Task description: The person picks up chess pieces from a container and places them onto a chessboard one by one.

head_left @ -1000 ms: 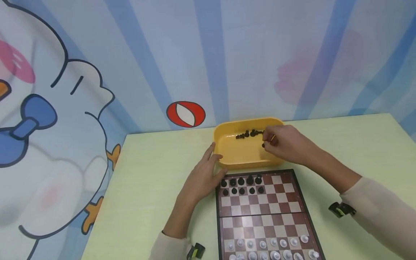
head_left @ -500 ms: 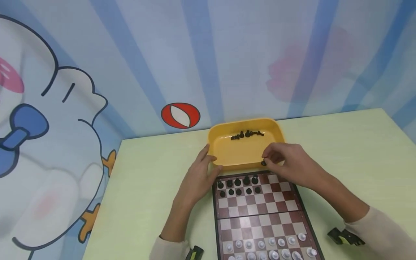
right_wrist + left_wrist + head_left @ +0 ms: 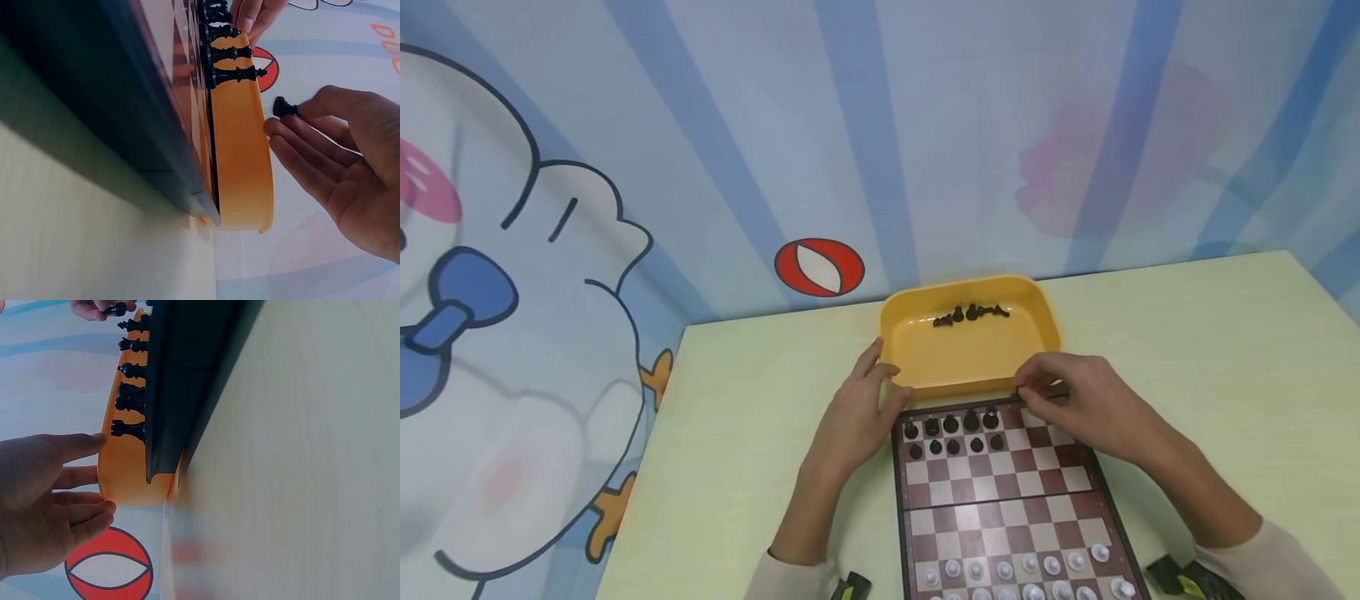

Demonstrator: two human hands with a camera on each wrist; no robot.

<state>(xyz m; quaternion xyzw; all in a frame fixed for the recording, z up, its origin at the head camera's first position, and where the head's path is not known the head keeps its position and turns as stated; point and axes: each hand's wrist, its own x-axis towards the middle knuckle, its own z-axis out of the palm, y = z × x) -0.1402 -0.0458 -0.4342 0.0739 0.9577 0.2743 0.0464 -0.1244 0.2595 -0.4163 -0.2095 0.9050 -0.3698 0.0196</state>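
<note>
My right hand pinches a small black chess piece between thumb and fingertips, above the far edge of the chessboard. The piece's wide base points away from the fingers; its kind is hidden. My left hand rests at the left end of the yellow tray, fingers fairly straight and fingertips touching its rim. On the board's far left stand two rows of black pieces, among them a rook at the corner and a king. Several more black pieces lie along the tray's back.
White chess pieces stand in rows at the board's near end. The board and tray sit on a pale yellow-green table. Behind rises a blue printed backdrop with a red ball picture.
My right hand has come out of the tray with a black piece, moving toward me to above the board's far edge. The left hand stays at the tray's rim. The head view shifted slightly.
</note>
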